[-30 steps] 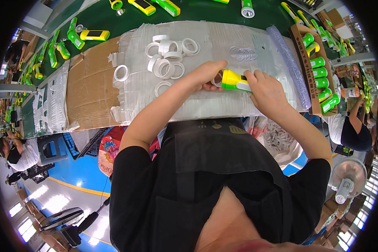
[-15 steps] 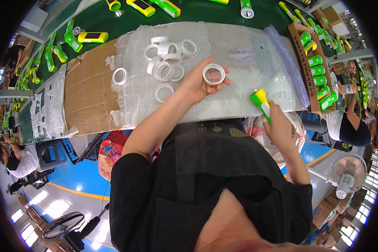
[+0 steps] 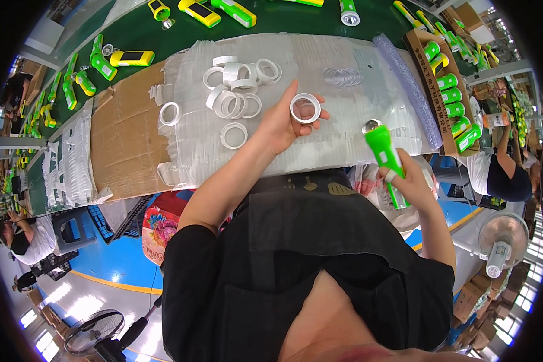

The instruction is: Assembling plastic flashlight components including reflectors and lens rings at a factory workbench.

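Flashlight (image 3: 382,148) turned over since half a second ago, baring reflector (image 3: 372,125) toward 11 o'clock; right hand (image 3: 412,184) grasps it, left hand (image 3: 280,122) cradles white ring (image 3: 306,121); pieces remain apart.

Our left forearm (image 3: 226,181) slants forward and inward to our left hand (image 3: 279,125), palm upward, thumb (image 3: 292,89) pointing forward, fingers (image 3: 324,114) curved in a light hold. Our right forearm (image 3: 438,235) angles forward to our right hand (image 3: 414,183), its fingers curled in a grip.
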Demonstrator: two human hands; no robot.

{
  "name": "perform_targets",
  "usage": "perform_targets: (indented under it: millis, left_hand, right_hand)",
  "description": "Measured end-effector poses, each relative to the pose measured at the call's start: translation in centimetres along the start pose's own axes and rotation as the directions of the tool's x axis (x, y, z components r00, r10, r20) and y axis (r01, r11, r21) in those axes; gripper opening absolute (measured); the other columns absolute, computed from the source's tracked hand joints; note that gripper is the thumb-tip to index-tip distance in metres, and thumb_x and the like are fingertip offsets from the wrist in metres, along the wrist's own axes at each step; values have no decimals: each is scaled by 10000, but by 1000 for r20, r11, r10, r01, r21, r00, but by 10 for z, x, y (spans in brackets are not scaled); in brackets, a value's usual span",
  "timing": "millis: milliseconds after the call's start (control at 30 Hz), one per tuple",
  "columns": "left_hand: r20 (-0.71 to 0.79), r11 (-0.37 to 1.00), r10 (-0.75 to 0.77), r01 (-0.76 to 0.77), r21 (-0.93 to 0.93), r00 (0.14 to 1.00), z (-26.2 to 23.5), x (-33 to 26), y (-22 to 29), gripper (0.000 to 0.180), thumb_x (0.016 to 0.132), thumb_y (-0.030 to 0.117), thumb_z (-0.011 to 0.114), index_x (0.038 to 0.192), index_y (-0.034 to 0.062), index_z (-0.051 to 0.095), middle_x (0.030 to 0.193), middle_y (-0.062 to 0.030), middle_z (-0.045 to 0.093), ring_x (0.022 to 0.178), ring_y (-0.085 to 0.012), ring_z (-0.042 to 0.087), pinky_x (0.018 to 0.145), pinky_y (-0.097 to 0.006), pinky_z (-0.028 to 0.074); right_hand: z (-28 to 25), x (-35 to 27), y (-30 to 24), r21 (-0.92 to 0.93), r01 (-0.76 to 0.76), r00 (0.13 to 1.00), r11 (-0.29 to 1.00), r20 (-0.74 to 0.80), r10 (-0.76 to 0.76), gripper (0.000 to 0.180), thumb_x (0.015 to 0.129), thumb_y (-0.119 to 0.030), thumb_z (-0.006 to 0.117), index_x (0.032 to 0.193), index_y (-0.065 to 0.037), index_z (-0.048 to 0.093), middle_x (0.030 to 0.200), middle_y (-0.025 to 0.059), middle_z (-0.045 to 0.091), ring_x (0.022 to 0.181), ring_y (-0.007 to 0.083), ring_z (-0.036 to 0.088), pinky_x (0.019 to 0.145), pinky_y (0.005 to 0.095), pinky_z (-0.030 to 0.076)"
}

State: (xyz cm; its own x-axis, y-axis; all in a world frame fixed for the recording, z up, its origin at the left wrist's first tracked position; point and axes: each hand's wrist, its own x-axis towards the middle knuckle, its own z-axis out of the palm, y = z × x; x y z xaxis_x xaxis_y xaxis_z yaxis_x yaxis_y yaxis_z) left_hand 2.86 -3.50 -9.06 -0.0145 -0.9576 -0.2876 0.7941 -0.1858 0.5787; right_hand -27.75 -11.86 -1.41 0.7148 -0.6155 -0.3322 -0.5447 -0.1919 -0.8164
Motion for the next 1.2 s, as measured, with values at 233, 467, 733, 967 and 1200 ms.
perform_targets:
  millis: [233, 467, 733, 967, 1200]
  left_hand:
    - [-110, 994, 85, -77, 77, 990, 12, -10, -6, 708, 976, 641, 274, 1232, 40, 547, 1087, -139, 669, 877, -192, 652, 705, -269, 488]
    - [-103, 995, 93, -96, -20, 990, 19, -16, -11, 693, 974, 628, 305, 1287, 44, 511, 1104, -130, 651, 968, -235, 648, 814, -334, 525]
    - [-112, 990, 120, -128, -66, 986, 10, -23, -10, 614, 972, 551, 451, 1292, 30, 503, 1078, -89, 627, 950, -191, 636, 854, -368, 538]
    - [-140, 982, 176, -164, 91, 974, 8, -30, -8, 422, 978, 327, 527, 1311, 69, 516, 1109, -76, 646, 998, -141, 607, 819, -272, 480]
    - [-102, 877, 395, -342, 336, 913, 8, -40, -8, 371, 993, 297, 510, 1314, 112, 491, 1118, -70, 642, 968, -113, 593, 788, -227, 463]
  right_hand:
    - [-5, 13, -65, 480, -99, 976, 872, 219, -10, 373, 936, -166, 562, 1246, 12, 455, 902, 153, 639, 656, 166, 621, 610, 313, 529]
    - [6, 35, -96, 425, -115, 936, 898, 349, -46, 391, 930, -178, 566, 1252, 15, 457, 911, 156, 642, 666, 157, 618, 583, 307, 532]
    - [29, 64, -94, 282, -152, 868, 947, 497, -9, 382, 941, -213, 591, 1248, -17, 476, 929, 103, 657, 708, 129, 624, 600, 272, 522]
    - [39, 65, -107, 243, -253, 849, 936, 520, 95, 367, 989, -255, 530, 1280, -47, 447, 894, 84, 642, 644, 132, 624, 592, 273, 516]
    - [37, 67, -100, 94, -146, 877, 985, 472, 85, 334, 1000, -287, 510, 1225, -44, 472, 859, 62, 625, 631, 118, 613, 575, 269, 502]
